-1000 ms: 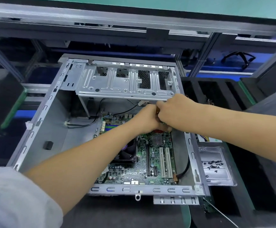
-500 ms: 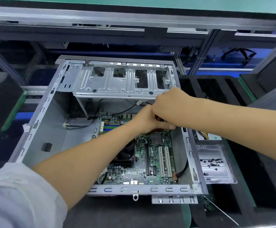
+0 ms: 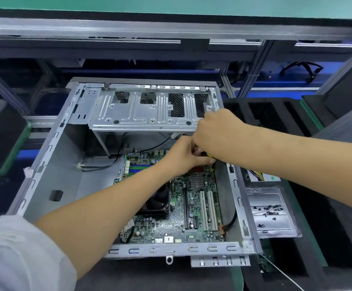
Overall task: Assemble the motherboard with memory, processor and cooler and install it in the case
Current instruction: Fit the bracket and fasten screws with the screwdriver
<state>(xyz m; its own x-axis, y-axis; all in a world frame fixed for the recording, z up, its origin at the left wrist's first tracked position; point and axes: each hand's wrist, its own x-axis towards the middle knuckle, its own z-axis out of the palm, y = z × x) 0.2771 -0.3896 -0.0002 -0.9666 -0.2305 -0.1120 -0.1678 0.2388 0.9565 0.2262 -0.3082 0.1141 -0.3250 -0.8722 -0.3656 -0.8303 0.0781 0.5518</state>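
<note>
Both hands have barely shifted since a moment ago, huddled at the far right corner of the board. Her right hand curls over something small with a yellow glint, perhaps a connector; the left hand pinches at the same spot, though what it grips is hidden. Beneath them the green motherboard already lies flat in the open case, black cooler mounted. Cabling or fastening seems left; screws wait in the tray alongside.

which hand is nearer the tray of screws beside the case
Right. The right hand is at the motherboard's far right corner, on the side of the screw tray. The left hand is beside it, slightly further into the case.
</note>
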